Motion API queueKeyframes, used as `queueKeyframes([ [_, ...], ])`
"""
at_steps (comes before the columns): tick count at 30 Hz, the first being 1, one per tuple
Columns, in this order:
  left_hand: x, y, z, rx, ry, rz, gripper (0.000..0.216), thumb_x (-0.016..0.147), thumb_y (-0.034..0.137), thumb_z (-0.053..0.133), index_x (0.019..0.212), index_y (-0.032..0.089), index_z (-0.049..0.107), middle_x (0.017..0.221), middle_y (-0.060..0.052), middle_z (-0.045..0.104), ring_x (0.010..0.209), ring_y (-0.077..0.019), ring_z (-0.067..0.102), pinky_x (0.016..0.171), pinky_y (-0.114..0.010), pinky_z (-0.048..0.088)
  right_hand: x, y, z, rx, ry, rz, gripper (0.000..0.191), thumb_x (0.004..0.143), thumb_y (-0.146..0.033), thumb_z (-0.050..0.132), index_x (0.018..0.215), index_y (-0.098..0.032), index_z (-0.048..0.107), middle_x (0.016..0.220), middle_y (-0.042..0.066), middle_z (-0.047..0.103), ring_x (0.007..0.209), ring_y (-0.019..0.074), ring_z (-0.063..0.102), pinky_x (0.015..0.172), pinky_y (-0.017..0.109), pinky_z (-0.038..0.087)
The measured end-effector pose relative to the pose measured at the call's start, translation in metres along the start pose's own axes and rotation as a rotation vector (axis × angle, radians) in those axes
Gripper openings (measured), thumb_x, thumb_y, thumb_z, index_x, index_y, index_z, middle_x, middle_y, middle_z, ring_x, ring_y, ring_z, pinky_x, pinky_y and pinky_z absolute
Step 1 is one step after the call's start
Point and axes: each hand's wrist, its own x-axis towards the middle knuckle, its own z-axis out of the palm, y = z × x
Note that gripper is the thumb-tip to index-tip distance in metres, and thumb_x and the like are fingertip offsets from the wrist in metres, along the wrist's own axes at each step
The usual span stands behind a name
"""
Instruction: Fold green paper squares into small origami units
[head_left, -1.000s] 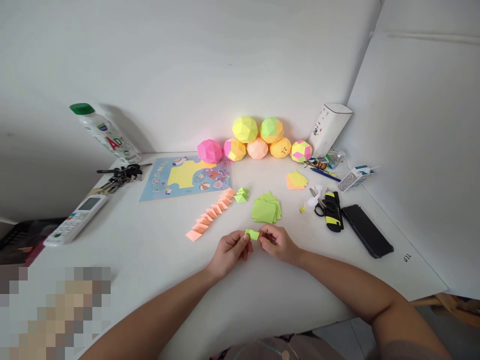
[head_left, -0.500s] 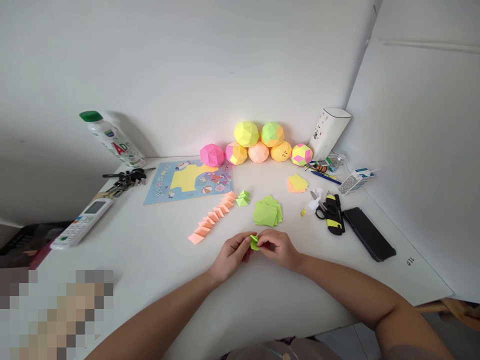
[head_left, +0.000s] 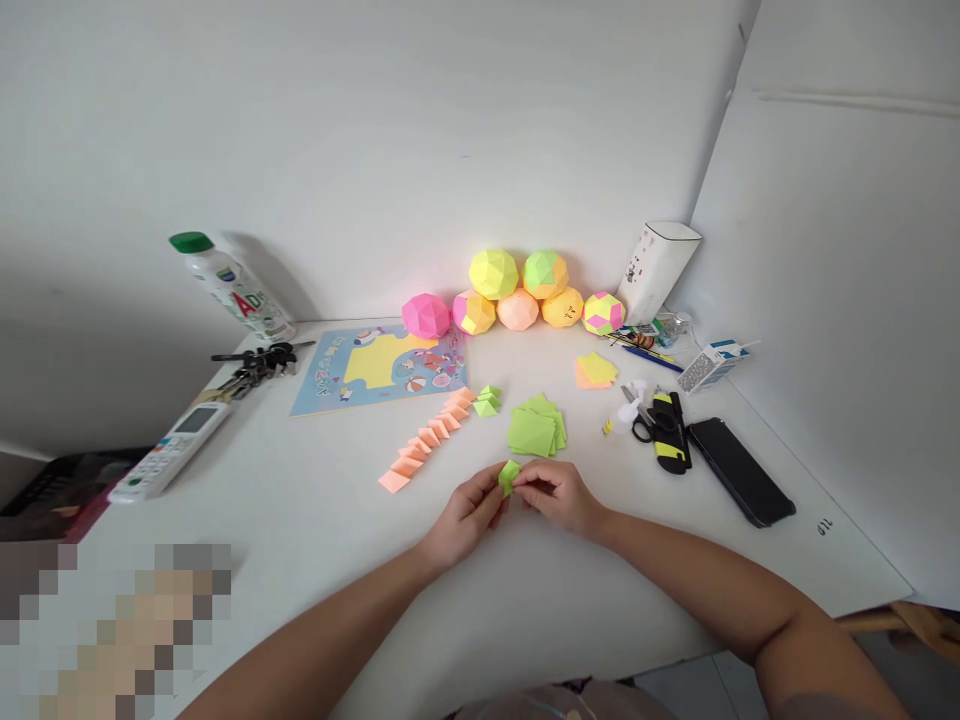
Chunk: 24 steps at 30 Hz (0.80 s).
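Between my two hands is a small folded piece of green paper (head_left: 508,477). My left hand (head_left: 466,512) pinches its left side with thumb and fingers. On its right side, the fingertips of my right hand (head_left: 556,494) are closed on the edge. Just beyond my hands lies a loose stack of green paper squares (head_left: 534,428). Several folded green pieces (head_left: 487,401) sit at the far end of a slanting row of folded orange paper pieces (head_left: 429,436).
Faceted paper balls (head_left: 493,274) are piled against the wall. A blue printed sheet (head_left: 319,385), remote control (head_left: 169,450), keys (head_left: 259,368) and white bottle (head_left: 232,285) stand or lie left. Scissors (head_left: 643,425), a yellow-black cutter (head_left: 669,440), a black phone (head_left: 739,470) and a small carton (head_left: 712,365) lie right.
The green paper has been turned in my fingers and shows a flatter, broader face now. Both hands stay nearly in place; the whole view has shifted slightly.
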Motion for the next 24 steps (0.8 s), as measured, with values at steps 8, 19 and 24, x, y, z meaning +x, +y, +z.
queueKeyframes([
  [8,-0.002,-0.002,0.000,0.038,-0.061,0.092,0.044,0.086,0.038,0.051,0.123,0.016,0.049,0.074,-0.002,0.051,0.065,-0.0135,0.044,0.058,-0.025,0.038,0.001,0.005,-0.003,0.164,-0.006,0.212,0.011,0.075,-0.026,0.065,0.078,-0.016,0.064,0.068,0.001,0.061,0.056,0.0111,0.055,0.054,0.025,0.046],
  [19,-0.001,-0.006,0.000,0.014,-0.015,0.033,0.047,0.086,0.040,0.051,0.125,0.015,0.046,0.070,0.000,0.051,0.058,-0.0109,0.043,0.054,-0.023,0.036,0.000,-0.004,-0.001,0.131,-0.069,0.206,0.027,0.075,-0.020,0.063,0.095,-0.020,0.045,0.078,-0.002,0.057,0.063,0.0092,0.052,0.058,0.023,0.043],
  [24,-0.001,-0.009,0.001,0.066,0.005,0.039,0.046,0.086,0.038,0.050,0.127,0.016,0.043,0.071,0.000,0.053,0.057,-0.0103,0.044,0.054,-0.024,0.038,0.000,0.002,0.001,0.071,-0.016,0.191,0.043,0.071,-0.017,0.065,0.108,-0.019,0.043,0.088,0.001,0.055,0.063,0.0081,0.051,0.056,0.022,0.043],
])
